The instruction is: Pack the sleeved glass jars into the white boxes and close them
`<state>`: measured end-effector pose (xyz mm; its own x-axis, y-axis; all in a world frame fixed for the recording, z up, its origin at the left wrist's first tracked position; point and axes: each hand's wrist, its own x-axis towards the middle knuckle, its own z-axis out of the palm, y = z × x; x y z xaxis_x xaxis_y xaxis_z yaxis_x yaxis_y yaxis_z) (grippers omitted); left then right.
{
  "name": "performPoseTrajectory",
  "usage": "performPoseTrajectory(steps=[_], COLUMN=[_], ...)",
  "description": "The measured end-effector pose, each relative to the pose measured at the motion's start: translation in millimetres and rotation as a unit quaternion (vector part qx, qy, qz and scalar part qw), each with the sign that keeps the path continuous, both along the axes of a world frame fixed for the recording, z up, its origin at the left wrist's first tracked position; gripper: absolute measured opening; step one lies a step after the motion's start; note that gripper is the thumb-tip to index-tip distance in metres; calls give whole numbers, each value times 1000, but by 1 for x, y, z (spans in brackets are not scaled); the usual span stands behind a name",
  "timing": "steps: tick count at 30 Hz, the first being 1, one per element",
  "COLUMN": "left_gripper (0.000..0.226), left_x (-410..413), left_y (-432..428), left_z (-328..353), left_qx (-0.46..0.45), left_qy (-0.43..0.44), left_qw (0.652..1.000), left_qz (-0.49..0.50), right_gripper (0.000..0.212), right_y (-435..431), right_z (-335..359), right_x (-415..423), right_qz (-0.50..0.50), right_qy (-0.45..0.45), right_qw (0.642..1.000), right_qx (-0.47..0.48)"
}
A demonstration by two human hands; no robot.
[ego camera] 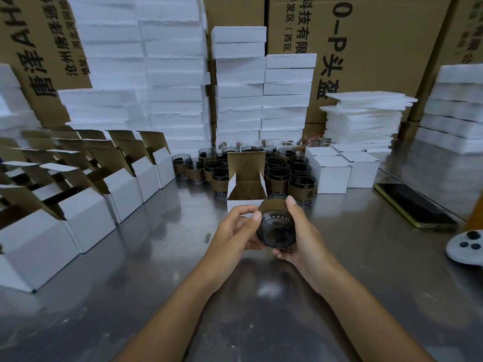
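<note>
Sleeved glass jar [276,231] is held off the surface [156,257] by both hands, tipped on its side with its dark glass base facing the camera and its brown sleeve pointing away. It sits just in front of the open white box [241,206], whose lid flap stands upright behind the opening and shows its brown inside.

The left hand [236,231] grips the jar from the left: its thumb lies on the edge of the base and its fingers [254,244] curl beneath the glass. The right hand [303,239] grips it from the right, thumb stretched along the sleeve toward the box, fingers [282,254] wrapped under the jar's lower side.

Behind the open box stands a crowded group of other sleeved jars [300,184], upright and close together. To their right are closed white boxes [330,176], side by side. Along the left, rows of open empty boxes [125,189] stand with their flaps raised.

A phone [415,205] lies face up on the right of the surface, and a white controller [465,246] rests near the right edge. At the back rise stacks of white foam blocks [172,74], a pile of thin foam sheets [366,118] and large printed cardboard cartons [366,35].
</note>
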<state>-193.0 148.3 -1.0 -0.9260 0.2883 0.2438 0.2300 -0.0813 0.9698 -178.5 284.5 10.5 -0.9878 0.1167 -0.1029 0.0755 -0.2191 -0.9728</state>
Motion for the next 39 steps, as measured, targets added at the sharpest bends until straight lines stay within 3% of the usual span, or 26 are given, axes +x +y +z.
performPoseTrajectory(steps=[5,7,14,22,26,31,34,39], left_gripper=[21,24,37,35,38,41,29,16], left_x=[-3,-5,-6,-13,-14,-15,-15,-10], left_y=[0,-1,-1,-6,-8,-10,-11,-15], left_z=[-1,-1,1,-3,-6,-7,-7,-3], left_qx=[6,10,6,-94,-134,-172,-209,-297], left_qy=[9,5,14,68,74,82,127,221], left_qw=[1000,999,998,973,967,962,942,887], left_qz=[29,42,68,201,202,196,229,277], right_gripper=[77,80,57,55,63,65,65,65], right_y=[-2,-1,1,0,1,-2,-3,-2], right_z=[-6,-8,-16,-15,-16,-17,-17,-14], right_x=[1,1,-1,0,0,6,8,10], right_qz=[-56,-71,-54,-43,-58,-80,-75,-81], right_qy=[127,163,215,250,265,328,359,383], right_qw=[989,982,967,958,953,906,883,875], right_qx=[46,60,122,132,132,256,295,285])
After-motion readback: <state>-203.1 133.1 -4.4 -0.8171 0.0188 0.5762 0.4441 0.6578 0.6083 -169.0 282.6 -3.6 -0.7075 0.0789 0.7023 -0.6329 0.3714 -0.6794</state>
